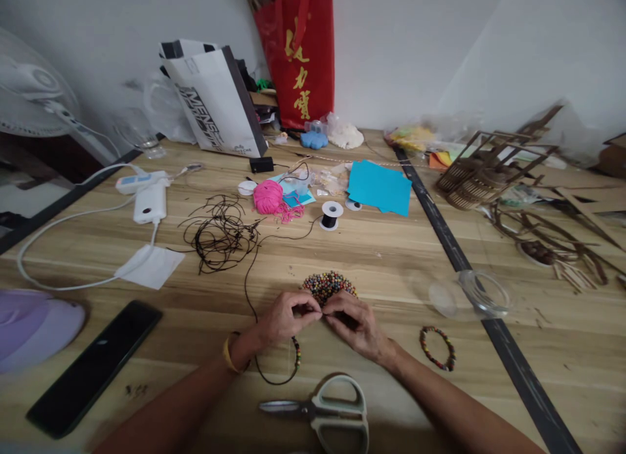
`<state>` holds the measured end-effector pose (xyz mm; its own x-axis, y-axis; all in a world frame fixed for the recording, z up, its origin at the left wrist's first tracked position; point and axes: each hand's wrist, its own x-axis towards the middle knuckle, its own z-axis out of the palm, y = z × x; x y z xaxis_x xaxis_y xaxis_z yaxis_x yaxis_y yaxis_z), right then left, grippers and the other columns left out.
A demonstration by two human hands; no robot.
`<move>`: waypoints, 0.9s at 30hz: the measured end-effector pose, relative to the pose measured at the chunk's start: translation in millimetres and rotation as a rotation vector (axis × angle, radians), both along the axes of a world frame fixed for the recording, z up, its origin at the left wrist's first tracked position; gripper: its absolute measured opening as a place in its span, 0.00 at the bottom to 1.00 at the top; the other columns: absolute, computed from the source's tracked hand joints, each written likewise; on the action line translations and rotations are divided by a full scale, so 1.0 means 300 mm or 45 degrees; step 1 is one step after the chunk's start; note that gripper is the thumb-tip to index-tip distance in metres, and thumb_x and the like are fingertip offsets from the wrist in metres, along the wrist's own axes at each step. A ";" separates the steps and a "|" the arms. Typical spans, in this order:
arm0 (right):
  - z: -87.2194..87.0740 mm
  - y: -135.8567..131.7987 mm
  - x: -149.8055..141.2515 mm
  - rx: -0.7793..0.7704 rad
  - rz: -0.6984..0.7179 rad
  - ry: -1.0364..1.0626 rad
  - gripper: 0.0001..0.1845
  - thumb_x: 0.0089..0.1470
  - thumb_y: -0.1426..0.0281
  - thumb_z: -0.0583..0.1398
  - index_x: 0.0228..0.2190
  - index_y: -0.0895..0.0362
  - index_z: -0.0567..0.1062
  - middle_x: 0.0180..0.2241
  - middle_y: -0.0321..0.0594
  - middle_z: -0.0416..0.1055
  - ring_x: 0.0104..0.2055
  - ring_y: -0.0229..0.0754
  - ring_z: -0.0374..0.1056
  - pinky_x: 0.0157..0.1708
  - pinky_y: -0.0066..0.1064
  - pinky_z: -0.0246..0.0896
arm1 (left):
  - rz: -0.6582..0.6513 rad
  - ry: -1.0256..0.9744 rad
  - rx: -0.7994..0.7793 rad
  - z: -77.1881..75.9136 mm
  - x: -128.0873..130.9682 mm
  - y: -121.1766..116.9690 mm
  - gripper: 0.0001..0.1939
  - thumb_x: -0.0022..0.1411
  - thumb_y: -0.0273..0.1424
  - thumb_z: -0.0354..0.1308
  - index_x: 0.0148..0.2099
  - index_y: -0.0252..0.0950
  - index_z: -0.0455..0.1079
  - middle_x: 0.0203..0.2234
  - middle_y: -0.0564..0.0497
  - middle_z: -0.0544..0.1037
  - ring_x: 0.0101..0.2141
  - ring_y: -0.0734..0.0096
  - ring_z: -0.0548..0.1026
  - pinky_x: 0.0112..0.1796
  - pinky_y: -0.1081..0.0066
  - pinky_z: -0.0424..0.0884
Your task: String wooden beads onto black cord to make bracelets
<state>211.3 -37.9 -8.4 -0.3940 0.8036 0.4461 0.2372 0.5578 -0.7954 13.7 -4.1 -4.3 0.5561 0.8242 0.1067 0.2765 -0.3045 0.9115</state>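
Note:
My left hand (292, 316) and my right hand (356, 322) meet fingertip to fingertip at the near edge of a heap of small multicoloured beads (330, 284). A black cord (267, 378) runs from a white spool (329, 215), passes under my left wrist and loops back up into my left hand. Several strung beads (297, 353) hang on it just below that hand. My left thumb and forefinger pinch the cord's end. The right fingers are pinched too, on something too small to make out. Scissors (337, 408) with pale handles lie below my hands.
A finished-looking bead bracelet (437, 348) and a clear round container (484, 294) lie right. Left are a black phone (95, 368), tangled dark cord (220, 235) and a charger (150, 199). Pink yarn (268, 197), blue sheets (380, 188) and a red bag (303, 62) sit farther back.

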 end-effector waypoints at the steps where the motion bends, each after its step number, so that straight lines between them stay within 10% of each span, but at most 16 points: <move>1: 0.000 0.000 0.000 -0.002 0.004 0.002 0.06 0.58 0.75 0.58 0.37 0.57 0.74 0.33 0.44 0.72 0.37 0.41 0.69 0.37 0.33 0.66 | 0.003 0.001 -0.005 0.000 0.000 -0.001 0.03 0.53 0.25 0.60 0.29 0.32 0.74 0.24 0.50 0.76 0.26 0.73 0.71 0.30 0.75 0.66; 27: 0.008 0.000 -0.004 0.007 -0.012 0.014 0.04 0.59 0.73 0.57 0.34 0.58 0.73 0.31 0.43 0.72 0.35 0.41 0.68 0.36 0.33 0.65 | -0.071 0.000 0.054 0.012 0.002 0.007 0.05 0.56 0.27 0.59 0.30 0.31 0.75 0.24 0.48 0.76 0.27 0.72 0.72 0.30 0.74 0.66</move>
<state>210.1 -38.0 -6.0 -0.3813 0.8047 0.4550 0.2338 0.5601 -0.7947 14.3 -1.8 -0.7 0.6012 0.7865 0.1412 0.2577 -0.3581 0.8974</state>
